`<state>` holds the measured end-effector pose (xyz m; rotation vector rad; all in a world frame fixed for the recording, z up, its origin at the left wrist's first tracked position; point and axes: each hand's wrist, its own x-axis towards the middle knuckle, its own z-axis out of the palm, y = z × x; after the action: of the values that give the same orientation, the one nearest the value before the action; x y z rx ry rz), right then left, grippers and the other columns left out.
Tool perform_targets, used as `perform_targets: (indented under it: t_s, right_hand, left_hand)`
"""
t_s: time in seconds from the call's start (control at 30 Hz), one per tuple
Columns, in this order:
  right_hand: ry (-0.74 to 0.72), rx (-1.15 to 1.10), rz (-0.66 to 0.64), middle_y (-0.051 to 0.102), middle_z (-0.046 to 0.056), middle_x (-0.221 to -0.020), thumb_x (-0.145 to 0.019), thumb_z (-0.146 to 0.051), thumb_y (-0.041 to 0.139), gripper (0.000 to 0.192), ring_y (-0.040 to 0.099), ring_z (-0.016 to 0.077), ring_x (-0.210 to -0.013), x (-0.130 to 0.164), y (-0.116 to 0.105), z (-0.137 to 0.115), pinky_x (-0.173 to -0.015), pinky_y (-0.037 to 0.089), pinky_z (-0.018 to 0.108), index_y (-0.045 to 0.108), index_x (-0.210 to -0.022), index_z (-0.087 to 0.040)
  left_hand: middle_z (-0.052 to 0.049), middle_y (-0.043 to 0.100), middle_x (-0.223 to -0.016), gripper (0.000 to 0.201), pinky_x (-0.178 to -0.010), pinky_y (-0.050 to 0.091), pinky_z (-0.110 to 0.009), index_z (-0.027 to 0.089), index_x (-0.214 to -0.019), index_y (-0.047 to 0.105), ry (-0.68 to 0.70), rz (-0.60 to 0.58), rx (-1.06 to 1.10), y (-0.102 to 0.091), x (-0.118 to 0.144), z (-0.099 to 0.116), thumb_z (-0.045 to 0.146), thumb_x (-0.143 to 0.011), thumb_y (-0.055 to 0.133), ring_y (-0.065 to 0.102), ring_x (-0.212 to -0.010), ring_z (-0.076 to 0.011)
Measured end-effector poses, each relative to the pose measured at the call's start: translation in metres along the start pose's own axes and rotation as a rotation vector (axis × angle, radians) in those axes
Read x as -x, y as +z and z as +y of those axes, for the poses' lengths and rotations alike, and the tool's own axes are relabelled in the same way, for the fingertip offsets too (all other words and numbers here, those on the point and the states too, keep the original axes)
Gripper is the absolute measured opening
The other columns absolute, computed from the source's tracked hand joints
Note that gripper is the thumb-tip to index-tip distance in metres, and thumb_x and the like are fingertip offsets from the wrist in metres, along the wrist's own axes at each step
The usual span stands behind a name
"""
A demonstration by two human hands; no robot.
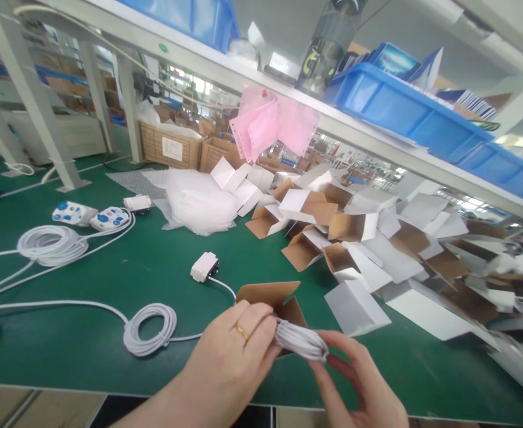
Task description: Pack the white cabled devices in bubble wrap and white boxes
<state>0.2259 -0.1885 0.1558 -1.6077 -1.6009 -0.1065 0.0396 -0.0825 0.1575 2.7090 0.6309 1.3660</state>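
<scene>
Both the left hand point(232, 351) and the right hand point(359, 380) grip a coiled bundle of white cable point(301, 343) at the open brown-lined cardboard box point(276, 299) on the green table mat point(110, 285).

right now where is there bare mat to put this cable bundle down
Bare green mat lies between the white cable coil, the plastic bags and the adapter. The right side is crowded with the heap of folded boxes.
</scene>
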Motion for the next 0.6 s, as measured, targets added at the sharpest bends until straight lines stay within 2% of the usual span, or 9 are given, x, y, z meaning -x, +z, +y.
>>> perform_targets:
  t_s: [0.1, 0.17, 0.23, 0.3, 0.37, 0.47, 0.6]
  right_hand:
    - [0.102, -0.079, 0.163, 0.073, 0.005, -0.104, -0.097, -0.023, 0.059, 0.019, 0.073, 0.0194, -0.091, 0.012, 0.017, 0.000, -0.077, 0.065, 0.027, 0.065, -0.114, -0.027]
    - [0.097, -0.115, 0.249, 0.069, 0.007, -0.105, -0.096, -0.022, 0.063, 0.017, 0.070, 0.0202, -0.095, 0.013, 0.026, 0.000, -0.072, 0.065, 0.026, 0.065, -0.111, -0.027]
    - [0.024, -0.043, 0.318, 0.066, 0.007, -0.108, -0.092, -0.015, 0.069, 0.019, 0.068, 0.0196, -0.096, 0.009, 0.030, 0.000, -0.073, 0.063, 0.026, 0.067, -0.108, -0.027]
    - [-0.040, 0.081, 0.370, 0.065, 0.007, -0.109, -0.090, -0.009, 0.072, 0.024, 0.066, 0.0186, -0.095, 0.004, 0.032, -0.002, -0.078, 0.060, 0.027, 0.071, -0.107, -0.026]
    - [-0.038, 0.146, 0.360, 0.064, 0.007, -0.108, -0.093, -0.009, 0.068, 0.026, 0.065, 0.0187, -0.093, 0.001, 0.035, -0.003, -0.082, 0.056, 0.030, 0.072, -0.114, -0.025]
    - [0.009, 0.137, 0.245, 0.063, 0.010, -0.115, -0.101, -0.022, 0.058, 0.032, 0.065, 0.0228, -0.101, 0.004, 0.041, -0.002, -0.086, 0.053, 0.036, 0.065, -0.132, -0.024]
    - [0.024, 0.167, 0.102, 0.057, 0.015, -0.126, -0.101, -0.041, 0.058, 0.057, 0.062, 0.0299, -0.112, 0.011, 0.048, 0.004, -0.090, 0.056, 0.044, 0.044, -0.154, -0.025]
  left_hand:
    - [-0.009, 0.074, -0.108, 0.020, -0.085, 0.054, -0.035, 0.012, -0.119, 0.061, -0.045, -0.060, 0.102, -0.002, -0.009, -0.003, 0.019, -0.102, 0.053, 0.068, -0.095, -0.0216]
    - [-0.005, 0.075, -0.101, 0.016, -0.080, 0.055, -0.036, 0.015, -0.114, 0.064, -0.068, -0.106, 0.139, 0.004, -0.009, -0.005, 0.018, -0.099, 0.058, 0.069, -0.088, -0.0215]
    - [-0.003, 0.075, -0.092, 0.007, -0.072, 0.052, -0.035, 0.017, -0.102, 0.066, -0.087, -0.070, 0.174, 0.011, -0.007, -0.005, 0.021, -0.099, 0.062, 0.068, -0.080, -0.0209]
    - [-0.002, 0.072, -0.083, 0.016, -0.065, 0.048, -0.034, 0.018, -0.089, 0.064, -0.100, -0.006, 0.193, 0.017, -0.004, -0.003, 0.030, -0.099, 0.063, 0.064, -0.072, -0.0205]
    - [-0.002, 0.068, -0.075, 0.029, -0.063, 0.043, -0.035, 0.018, -0.080, 0.061, -0.094, 0.066, 0.165, 0.023, 0.000, 0.001, 0.038, -0.102, 0.058, 0.061, -0.067, -0.0204]
    - [-0.002, 0.063, -0.066, 0.037, -0.064, 0.040, -0.035, 0.018, -0.076, 0.058, -0.082, 0.149, 0.073, 0.030, 0.005, 0.007, 0.034, -0.107, 0.047, 0.058, -0.062, -0.0187]
    - [-0.001, 0.062, -0.063, 0.023, -0.064, 0.040, -0.035, 0.015, -0.089, 0.062, -0.073, 0.236, -0.031, 0.038, 0.010, 0.011, 0.019, -0.105, 0.045, 0.056, -0.059, -0.0178]
